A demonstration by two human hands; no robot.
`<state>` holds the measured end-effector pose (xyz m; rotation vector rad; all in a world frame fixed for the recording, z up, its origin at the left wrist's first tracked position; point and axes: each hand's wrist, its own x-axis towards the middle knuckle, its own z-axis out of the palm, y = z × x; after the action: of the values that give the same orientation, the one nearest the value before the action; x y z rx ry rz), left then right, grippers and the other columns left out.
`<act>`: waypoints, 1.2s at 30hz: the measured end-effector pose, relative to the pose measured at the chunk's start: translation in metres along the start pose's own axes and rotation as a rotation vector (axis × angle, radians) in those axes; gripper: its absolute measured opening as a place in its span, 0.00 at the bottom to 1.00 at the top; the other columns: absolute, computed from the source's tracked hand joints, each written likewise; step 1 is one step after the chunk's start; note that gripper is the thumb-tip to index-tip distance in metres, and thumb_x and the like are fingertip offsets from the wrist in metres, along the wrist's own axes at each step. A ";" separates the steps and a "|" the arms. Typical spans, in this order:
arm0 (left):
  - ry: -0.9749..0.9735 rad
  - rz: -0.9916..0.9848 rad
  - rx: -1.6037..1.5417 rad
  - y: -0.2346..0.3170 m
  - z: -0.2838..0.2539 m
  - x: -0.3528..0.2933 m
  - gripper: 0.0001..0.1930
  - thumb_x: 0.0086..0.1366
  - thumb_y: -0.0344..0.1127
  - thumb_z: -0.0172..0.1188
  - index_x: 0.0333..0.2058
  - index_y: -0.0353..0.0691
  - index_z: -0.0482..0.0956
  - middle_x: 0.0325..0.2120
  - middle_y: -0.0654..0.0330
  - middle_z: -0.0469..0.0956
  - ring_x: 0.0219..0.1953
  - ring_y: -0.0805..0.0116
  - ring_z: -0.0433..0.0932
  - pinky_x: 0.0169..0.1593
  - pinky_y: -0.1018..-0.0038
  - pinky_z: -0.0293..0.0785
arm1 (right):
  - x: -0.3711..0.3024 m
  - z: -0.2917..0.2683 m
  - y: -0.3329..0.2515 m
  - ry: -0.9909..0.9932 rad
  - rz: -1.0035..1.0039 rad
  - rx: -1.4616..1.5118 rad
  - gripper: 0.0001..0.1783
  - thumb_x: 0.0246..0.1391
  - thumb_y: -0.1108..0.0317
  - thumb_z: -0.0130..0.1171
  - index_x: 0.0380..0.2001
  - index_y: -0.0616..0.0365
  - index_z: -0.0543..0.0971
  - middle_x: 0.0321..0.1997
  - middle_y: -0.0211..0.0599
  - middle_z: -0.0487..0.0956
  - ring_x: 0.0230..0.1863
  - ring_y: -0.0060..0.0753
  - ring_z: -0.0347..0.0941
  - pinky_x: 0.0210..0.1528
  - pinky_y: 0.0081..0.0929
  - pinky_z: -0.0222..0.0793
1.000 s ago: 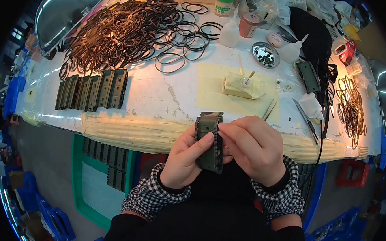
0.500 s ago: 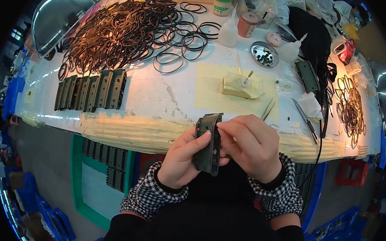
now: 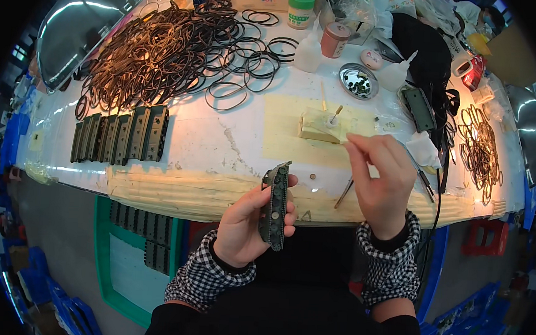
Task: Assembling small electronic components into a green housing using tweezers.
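Observation:
My left hand [image 3: 243,225] is closed around a dark green model tank hull [image 3: 274,214], held upright with its toothed track side and small round wheels showing. Apart from it, to the right, my right hand [image 3: 383,177] is raised over the table with thumb and fingertips pinched together. Whatever may be in that pinch is too small to make out. Just beyond these fingertips sits a tape-covered block [image 3: 319,126] with a thin brush-like stick [image 3: 336,112] standing in it. Tweezers [image 3: 343,194] lie partly hidden behind the right hand, and a small round part [image 3: 312,176] rests near the table edge.
Several green hulls [image 3: 120,135] stand in a row at left, before a heap of dark rubber loops [image 3: 164,54]. A metal dish [image 3: 358,81] of small dark parts, a white squeeze bottle [image 3: 309,52] and a black cable [image 3: 439,202] are farther right. A green crate [image 3: 100,249] sits below.
My right hand has left the hull and moved right and up toward the tape-covered block. The left hand has turned the hull so its track side faces up more.

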<state>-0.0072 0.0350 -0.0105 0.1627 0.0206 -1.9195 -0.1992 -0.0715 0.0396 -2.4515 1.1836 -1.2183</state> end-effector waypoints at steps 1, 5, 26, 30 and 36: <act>-0.005 -0.002 -0.009 -0.001 0.001 0.001 0.22 0.73 0.36 0.44 0.61 0.28 0.59 0.36 0.49 0.78 0.39 0.61 0.80 0.43 0.67 0.83 | 0.008 -0.001 0.005 0.076 0.032 -0.028 0.06 0.50 0.73 0.65 0.32 0.60 0.81 0.28 0.36 0.76 0.33 0.39 0.73 0.32 0.31 0.68; -0.004 0.009 -0.009 -0.001 -0.001 0.001 0.23 0.73 0.36 0.45 0.61 0.28 0.59 0.37 0.49 0.78 0.39 0.60 0.80 0.43 0.67 0.83 | 0.034 0.009 0.015 0.062 -0.010 -0.023 0.06 0.49 0.73 0.65 0.32 0.61 0.80 0.27 0.35 0.76 0.31 0.39 0.73 0.33 0.31 0.67; 0.012 -0.011 0.042 0.000 -0.001 0.001 0.22 0.72 0.37 0.47 0.59 0.29 0.62 0.36 0.52 0.77 0.36 0.63 0.80 0.40 0.68 0.82 | -0.005 0.021 -0.036 -0.217 0.304 0.945 0.09 0.67 0.69 0.49 0.42 0.66 0.70 0.39 0.41 0.79 0.42 0.27 0.79 0.48 0.26 0.76; 0.025 -0.011 0.055 0.000 0.000 0.001 0.22 0.72 0.38 0.47 0.59 0.30 0.62 0.36 0.52 0.77 0.36 0.64 0.80 0.40 0.69 0.82 | -0.004 0.021 -0.036 -0.222 0.289 0.912 0.09 0.67 0.69 0.50 0.41 0.66 0.71 0.39 0.41 0.80 0.42 0.27 0.79 0.47 0.25 0.76; 0.045 -0.008 0.104 0.000 0.002 0.001 0.22 0.71 0.38 0.46 0.58 0.29 0.62 0.36 0.53 0.73 0.36 0.64 0.76 0.38 0.71 0.82 | -0.003 0.019 -0.038 -0.224 0.264 0.861 0.08 0.67 0.70 0.50 0.41 0.65 0.71 0.38 0.40 0.80 0.42 0.26 0.78 0.47 0.24 0.74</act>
<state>-0.0078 0.0341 -0.0090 0.2754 -0.0486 -1.9254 -0.1638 -0.0474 0.0428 -1.6720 0.6763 -1.0362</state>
